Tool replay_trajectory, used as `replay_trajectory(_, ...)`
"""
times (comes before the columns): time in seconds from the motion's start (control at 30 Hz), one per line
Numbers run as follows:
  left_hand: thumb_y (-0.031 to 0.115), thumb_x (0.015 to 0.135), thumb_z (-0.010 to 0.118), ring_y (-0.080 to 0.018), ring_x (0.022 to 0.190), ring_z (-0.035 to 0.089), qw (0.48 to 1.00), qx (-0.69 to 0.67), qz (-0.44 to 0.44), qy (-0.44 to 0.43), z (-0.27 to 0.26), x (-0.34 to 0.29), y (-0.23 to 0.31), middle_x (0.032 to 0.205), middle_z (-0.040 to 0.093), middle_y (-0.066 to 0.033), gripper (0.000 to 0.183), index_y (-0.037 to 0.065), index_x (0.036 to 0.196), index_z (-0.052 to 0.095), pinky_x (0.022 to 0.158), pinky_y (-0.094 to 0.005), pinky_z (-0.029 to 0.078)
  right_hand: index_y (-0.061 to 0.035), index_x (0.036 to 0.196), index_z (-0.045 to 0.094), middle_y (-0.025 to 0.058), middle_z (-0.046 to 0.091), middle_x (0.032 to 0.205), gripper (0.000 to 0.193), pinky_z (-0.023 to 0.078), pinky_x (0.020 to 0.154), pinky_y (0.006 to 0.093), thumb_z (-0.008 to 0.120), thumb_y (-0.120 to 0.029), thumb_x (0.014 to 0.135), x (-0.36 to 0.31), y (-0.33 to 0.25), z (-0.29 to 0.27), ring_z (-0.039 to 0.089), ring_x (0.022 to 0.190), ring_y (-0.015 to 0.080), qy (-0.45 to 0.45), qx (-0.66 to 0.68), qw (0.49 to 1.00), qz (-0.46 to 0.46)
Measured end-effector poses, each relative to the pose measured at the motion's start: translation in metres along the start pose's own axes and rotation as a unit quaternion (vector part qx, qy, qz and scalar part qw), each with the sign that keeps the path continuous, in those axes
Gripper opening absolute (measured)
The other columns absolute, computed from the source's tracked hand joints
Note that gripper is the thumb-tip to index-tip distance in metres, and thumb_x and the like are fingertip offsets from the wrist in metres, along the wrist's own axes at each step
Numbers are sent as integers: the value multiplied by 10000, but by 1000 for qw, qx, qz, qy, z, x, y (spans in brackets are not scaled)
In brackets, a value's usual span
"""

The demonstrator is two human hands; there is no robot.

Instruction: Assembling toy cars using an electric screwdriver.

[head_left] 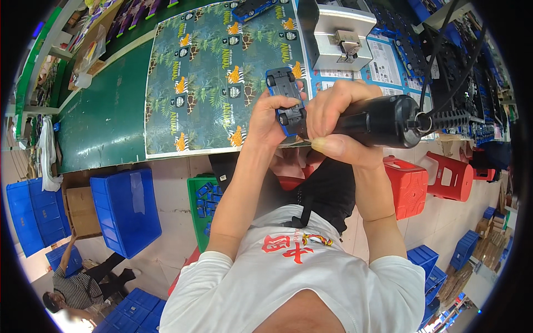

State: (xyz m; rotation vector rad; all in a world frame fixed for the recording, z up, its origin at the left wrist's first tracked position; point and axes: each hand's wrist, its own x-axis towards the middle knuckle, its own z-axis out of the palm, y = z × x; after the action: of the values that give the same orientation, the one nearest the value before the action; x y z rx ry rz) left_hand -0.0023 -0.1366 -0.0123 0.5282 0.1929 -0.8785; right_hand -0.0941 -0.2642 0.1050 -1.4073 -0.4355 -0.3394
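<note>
My left hand (264, 119) grips a blue toy car (286, 91) turned so its dark grey underside and wheels show, the thumb pressed across the base. My right hand (341, 111) is wrapped round a black electric screwdriver (386, 122), lying nearly level with its front end toward the car. Fingers hide the screwdriver's tip, so I cannot tell whether it touches the car. Both hands are over the near edge of a green workbench (105, 127). Below the car lies a printed sheet with animal patterns (205, 83).
A metal fixture (344, 39) stands behind my right hand. Another blue toy car (252, 8) lies at the sheet's far edge. Black cables (444, 61) hang at the right. Blue bins (127, 211), red stools (408, 188) and a green crate of blue parts (202, 208) surround me. A person (83, 286) is at lower left.
</note>
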Motion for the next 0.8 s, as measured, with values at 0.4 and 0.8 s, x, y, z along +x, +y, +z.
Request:
replay_trajectory(0.4, 182, 930, 566, -263, 900, 669, 990, -27, 18, -139, 11, -6, 17, 1117, 643, -162, 401, 46, 1301, 499, 743, -418, 584, -39, 960, 571, 21, 573, 646, 258, 475, 512, 283, 693, -204, 804, -18, -35, -29, 568, 511, 148, 12, -1, 982, -188)
replay_trajectory(0.8, 740, 588, 677, -277, 973, 577, 176, 905, 363, -138, -30, -5, 150, 962, 564, -89, 913, 94, 1222, 556, 840, -437, 448, -23, 893, 552, 46, 491, 658, 55, 428, 598, 302, 606, -15, 883, -87, 11, -129, 479, 554, 140, 316, -190, 926, -83)
